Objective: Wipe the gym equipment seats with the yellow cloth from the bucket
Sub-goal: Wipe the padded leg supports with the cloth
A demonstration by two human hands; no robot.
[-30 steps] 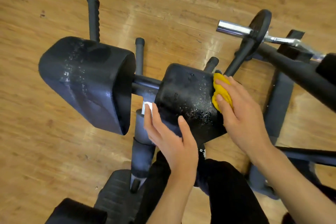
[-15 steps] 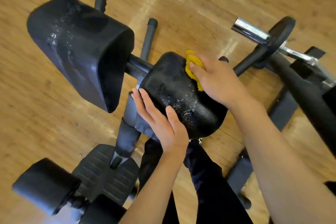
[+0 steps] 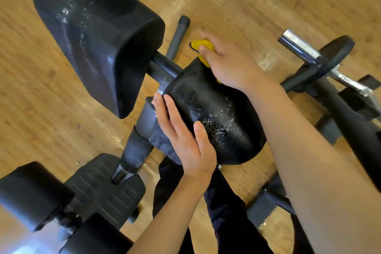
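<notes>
Fingers curled round the cloth (image 3: pixel 201 44), your right hand (image 3: pixel 228 66) is sweeping from 3 o'clock to 12 on the pad (image 3: pixel 218 117), likely finishing it; your straight-fingered left hand (image 3: pixel 185 136) is bracing.

Two bare forearms reach forward. Left hand (image 3: pixel 185 142) lies flat, fingers straight and together, thumb spread apart. Right hand (image 3: pixel 228 64), farther out, curls its fingers round a crumpled yellow cloth (image 3: pixel 201 44).

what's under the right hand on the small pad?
A bunched yellow cloth, gripped by the right hand at the far edge of the small pad. The hand covers most of the cloth.
</notes>
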